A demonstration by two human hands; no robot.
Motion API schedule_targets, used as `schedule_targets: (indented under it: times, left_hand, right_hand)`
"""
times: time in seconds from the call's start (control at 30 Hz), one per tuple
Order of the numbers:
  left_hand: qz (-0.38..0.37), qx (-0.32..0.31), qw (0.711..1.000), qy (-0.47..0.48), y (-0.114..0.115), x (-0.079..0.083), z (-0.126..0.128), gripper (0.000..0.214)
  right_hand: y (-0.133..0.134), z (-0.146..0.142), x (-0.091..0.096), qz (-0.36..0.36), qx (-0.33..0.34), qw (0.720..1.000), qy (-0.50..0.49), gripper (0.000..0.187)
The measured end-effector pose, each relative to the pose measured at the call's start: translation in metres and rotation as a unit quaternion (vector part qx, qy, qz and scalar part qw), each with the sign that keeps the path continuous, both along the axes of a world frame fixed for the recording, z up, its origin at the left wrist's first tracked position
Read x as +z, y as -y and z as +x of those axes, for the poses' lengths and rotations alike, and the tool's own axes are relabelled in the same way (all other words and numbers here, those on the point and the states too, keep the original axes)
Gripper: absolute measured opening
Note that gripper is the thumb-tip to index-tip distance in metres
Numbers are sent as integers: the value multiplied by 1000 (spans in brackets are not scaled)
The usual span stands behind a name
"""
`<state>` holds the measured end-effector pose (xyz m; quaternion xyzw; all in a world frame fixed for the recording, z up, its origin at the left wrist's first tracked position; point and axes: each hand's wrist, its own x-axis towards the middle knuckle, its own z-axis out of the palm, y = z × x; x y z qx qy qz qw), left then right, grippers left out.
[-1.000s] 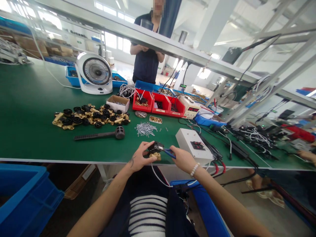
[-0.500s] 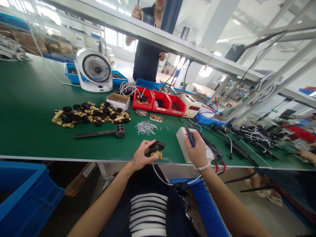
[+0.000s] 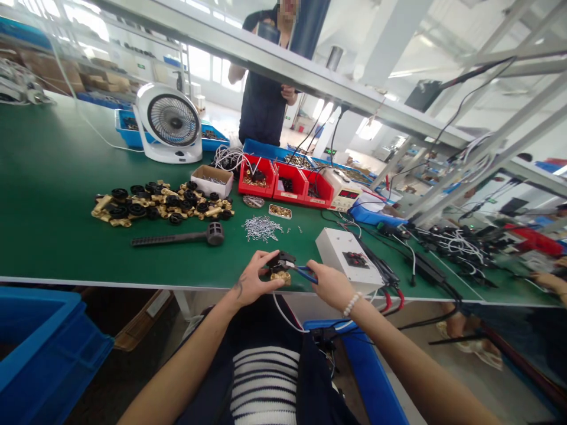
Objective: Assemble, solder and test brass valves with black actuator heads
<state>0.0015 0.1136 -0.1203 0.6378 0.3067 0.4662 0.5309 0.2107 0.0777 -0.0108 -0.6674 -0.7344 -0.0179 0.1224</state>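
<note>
My left hand (image 3: pixel 253 278) pinches a small brass valve with a black top (image 3: pixel 279 267) at the near edge of the green table (image 3: pixel 53 230). My right hand (image 3: pixel 326 283) grips blue-handled pliers (image 3: pixel 302 271), whose tip meets the valve's black top. A white wire hangs from the valve over the table edge. A heap of small metal pins (image 3: pixel 262 228) lies just beyond my hands.
A pile of brass-and-black valves (image 3: pixel 159 203), a black mallet (image 3: pixel 179 238), a cardboard box (image 3: pixel 211 180), red bins (image 3: pixel 283 183), a white fan (image 3: pixel 168 125), a white test box (image 3: pixel 349 260) and tangled cables (image 3: pixel 447 248). A person stands across the table. Blue crates sit low left.
My right hand, raised over the white test box half a second ago, has come back down and left, bringing the pliers to the valve. My left hand has stayed put.
</note>
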Motion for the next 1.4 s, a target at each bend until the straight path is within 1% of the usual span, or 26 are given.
schedule_targets:
  times: [0.07,0.17,0.2,0.23,0.3,0.37,0.43,0.5,0.53,0.63,0.7,0.77,0.83,0.87,0.97,1.03,1.1,1.17,1.2,1.27,1.3,1.33,1.4]
  left_hand:
    - [2,1,1000,-2,1,0,0,67]
    - [5,3,1000,-4,1,1,1,67]
    - [5,4,1000,-5,2,1,1,67]
    - [6,5,1000,-5,2,1,1,68]
    - [7,5,1000,-5,2,1,1,68]
    - [8,4,1000,-5,2,1,2,67]
    - [10,5,1000,-5,2,2,2,67]
    - [10,7,1000,-5,2,2,3,67]
    - [9,8,1000,-4,3,2,3,67]
    - [6,9,1000,-3,4,3,3,67]
    - [4,11,1000,-2,4,3,4,67]
    - [3,13,1000,0,4,3,4,68]
    - [4,14,1000,4,4,3,5,68]
    - [4,15,1000,5,4,3,5,67]
    - [7,16,1000,9,5,5,6,67]
    - [5,22,1000,9,6,5,8,66]
    - [-3,39,999,11,7,5,10,61]
    - [-10,58,998,17,9,4,13,52]
    - [-11,65,998,21,9,4,14,47]
    - [-8,70,997,27,11,3,15,39]
    - [-5,70,997,29,11,2,15,37]
    - [-3,69,997,30,11,2,15,35]
    - [1,66,997,33,10,1,16,33]
  right_hand:
    - [0,0,2,-2,4,1000,2,19]
    - [-1,-1,6,42,-33,999,5,28]
    - [0,-2,5,45,-40,998,10,28]
    - [0,-3,4,38,-39,998,16,25]
    - [0,-5,0,2,-13,1000,27,17]
    - [0,-5,-1,-18,11,999,30,20]
    - [0,-4,1,0,6,1000,26,23]
    - [0,-3,4,28,-15,999,21,29]
    - [0,-3,4,32,-22,999,20,29]
    - [1,-2,4,-4,-7,1000,27,19]
    - [1,-2,5,-21,6,999,26,19]
    - [2,-2,6,-4,-4,1000,16,24]
    - [3,-3,5,18,-28,999,4,30]
    - [4,-4,3,16,-34,999,1,30]
    - [5,-8,-6,-37,-15,999,-4,20]
    - [3,-9,-10,-64,5,998,-14,19]
    - [0,-8,-12,-69,22,997,-36,22]
    - [-2,-7,-14,-91,77,986,-114,35]
    - [-3,-7,-16,-114,115,972,-167,43]
    - [-5,-6,-24,-167,178,933,-266,57]
    - [-6,-5,-28,-189,192,916,-298,62]
    - [-7,-5,-32,-204,193,907,-315,65]
    - [-10,-3,-38,-220,185,899,-329,69]
